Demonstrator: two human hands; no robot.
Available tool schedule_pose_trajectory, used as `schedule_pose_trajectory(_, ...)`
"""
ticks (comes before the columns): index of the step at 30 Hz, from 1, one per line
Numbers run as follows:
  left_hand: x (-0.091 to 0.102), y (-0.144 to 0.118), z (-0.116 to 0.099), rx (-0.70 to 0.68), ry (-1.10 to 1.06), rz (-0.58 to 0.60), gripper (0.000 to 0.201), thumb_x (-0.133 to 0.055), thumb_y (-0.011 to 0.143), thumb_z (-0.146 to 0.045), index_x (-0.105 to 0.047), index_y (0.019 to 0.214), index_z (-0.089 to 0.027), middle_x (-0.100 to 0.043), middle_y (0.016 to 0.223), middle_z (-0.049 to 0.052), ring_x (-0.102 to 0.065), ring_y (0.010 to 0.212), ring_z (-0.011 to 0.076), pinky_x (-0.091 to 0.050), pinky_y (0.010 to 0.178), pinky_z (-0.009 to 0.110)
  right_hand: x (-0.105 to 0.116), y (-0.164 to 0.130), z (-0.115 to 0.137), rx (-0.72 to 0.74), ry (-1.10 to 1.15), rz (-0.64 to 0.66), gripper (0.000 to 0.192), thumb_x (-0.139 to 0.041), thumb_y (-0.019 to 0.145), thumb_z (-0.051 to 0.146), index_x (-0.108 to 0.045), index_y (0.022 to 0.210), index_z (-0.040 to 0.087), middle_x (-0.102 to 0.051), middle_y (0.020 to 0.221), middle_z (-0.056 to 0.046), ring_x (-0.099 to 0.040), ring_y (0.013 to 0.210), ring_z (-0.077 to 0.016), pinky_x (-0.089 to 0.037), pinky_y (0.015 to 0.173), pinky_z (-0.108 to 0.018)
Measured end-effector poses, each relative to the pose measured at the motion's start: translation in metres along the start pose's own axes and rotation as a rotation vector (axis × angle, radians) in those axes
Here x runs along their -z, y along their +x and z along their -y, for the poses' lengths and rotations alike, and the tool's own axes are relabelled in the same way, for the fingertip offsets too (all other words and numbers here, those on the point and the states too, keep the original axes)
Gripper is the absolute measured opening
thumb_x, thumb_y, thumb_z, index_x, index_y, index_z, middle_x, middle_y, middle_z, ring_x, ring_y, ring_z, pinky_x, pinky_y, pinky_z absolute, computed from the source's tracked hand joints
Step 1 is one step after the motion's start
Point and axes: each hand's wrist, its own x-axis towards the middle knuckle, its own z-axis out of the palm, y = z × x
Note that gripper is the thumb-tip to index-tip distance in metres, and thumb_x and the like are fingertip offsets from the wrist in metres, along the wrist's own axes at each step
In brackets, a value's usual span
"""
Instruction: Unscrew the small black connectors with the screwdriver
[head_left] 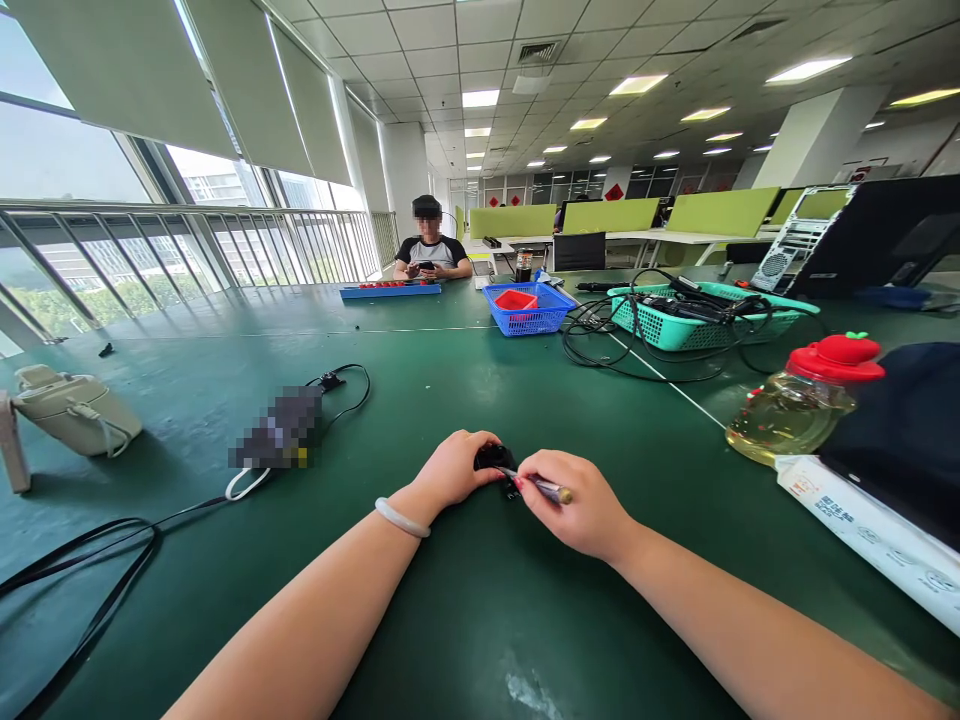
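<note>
The person's left hand is holding a small black object, its grip closed around one side. The right hand is keeping a narrow grip on a slim tool, whose tip is meeting the object; I'm not making out exactly where. The object is sitting well short of the surface's far edge, near which a blue tray is lying.

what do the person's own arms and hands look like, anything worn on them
Both forearms are bare, with no sleeves or gloves visible. The left hand has a pale, rounded bangle at its wrist; the right hand shows reddish nails.
</note>
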Motion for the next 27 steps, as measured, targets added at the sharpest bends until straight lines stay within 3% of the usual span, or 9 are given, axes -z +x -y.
schedule_pose_trajectory(2, 0.0, 0.0, 0.0, -0.008, 0.021, 0.002, 0.038, -0.071, 0.08, -0.036, -0.065, 0.115, -0.023, -0.069, 0.102, 0.006, -0.063, 0.096, 0.0234, -0.051, 0.087, 0.035, -0.003, 0.0, -0.001, 0.035, -0.047, 0.072, 0.017, -0.049, 0.091, 0.023, -0.058, 0.077, 0.021, -0.065, 0.072, -0.002, -0.056, 0.065, -0.0156, -0.041, 0.063, -0.028)
schedule_pose_trajectory(5, 0.001, 0.0, -0.001, -0.042, 0.066, 0.011, 0.038, -0.07, 0.082, -0.036, -0.063, 0.117, -0.022, -0.07, 0.104, 0.006, -0.062, 0.098, 0.0242, -0.05, 0.088, 0.036, -0.005, 0.0, -0.003, -0.026, -0.054, 0.129, 0.018, -0.049, 0.091, 0.026, -0.059, 0.077, 0.022, -0.064, 0.072, -0.002, -0.056, 0.068, -0.017, -0.041, 0.064, -0.029)
schedule_pose_trajectory(9, 0.003, 0.0, -0.002, -0.068, 0.106, 0.018, 0.041, -0.069, 0.083, -0.039, -0.062, 0.12, -0.022, -0.069, 0.104, 0.007, -0.062, 0.1, 0.0245, -0.05, 0.09, 0.036, -0.003, 0.003, -0.006, -0.272, 0.073, 0.147, 0.019, -0.051, 0.091, 0.033, -0.06, 0.077, 0.023, -0.065, 0.074, -0.001, -0.057, 0.07, -0.0169, -0.041, 0.064, -0.028)
schedule_pose_trajectory(14, 0.003, 0.0, -0.002, -0.068, 0.117, 0.019, 0.042, -0.069, 0.083, -0.042, -0.062, 0.119, -0.022, -0.069, 0.103, 0.007, -0.062, 0.099, 0.0248, -0.05, 0.088, 0.036, -0.002, 0.006, -0.015, -0.528, 0.292, 0.108, 0.03, -0.054, 0.088, 0.049, -0.061, 0.077, 0.022, -0.06, 0.064, 0.002, -0.048, 0.055, -0.0133, -0.037, 0.053, -0.025)
schedule_pose_trajectory(20, 0.004, -0.002, -0.005, -0.046, 0.107, 0.024, 0.04, -0.07, 0.083, -0.039, -0.062, 0.119, -0.023, -0.069, 0.103, 0.007, -0.063, 0.098, 0.0242, -0.05, 0.089, 0.036, 0.003, 0.004, -0.015, -0.458, 0.257, -0.067, 0.033, -0.05, 0.091, 0.049, -0.06, 0.076, 0.022, -0.057, 0.062, 0.002, -0.048, 0.056, -0.0137, -0.036, 0.054, -0.026)
schedule_pose_trajectory(27, 0.002, -0.002, -0.003, -0.061, 0.08, 0.008, 0.038, -0.067, 0.085, -0.037, -0.062, 0.12, -0.022, -0.069, 0.107, 0.008, -0.062, 0.101, 0.0247, -0.05, 0.092, 0.038, 0.003, 0.004, -0.016, -0.387, 0.128, 0.028, 0.025, -0.05, 0.092, 0.043, -0.061, 0.08, 0.024, -0.058, 0.065, 0.002, -0.05, 0.058, -0.0144, -0.038, 0.056, -0.025)
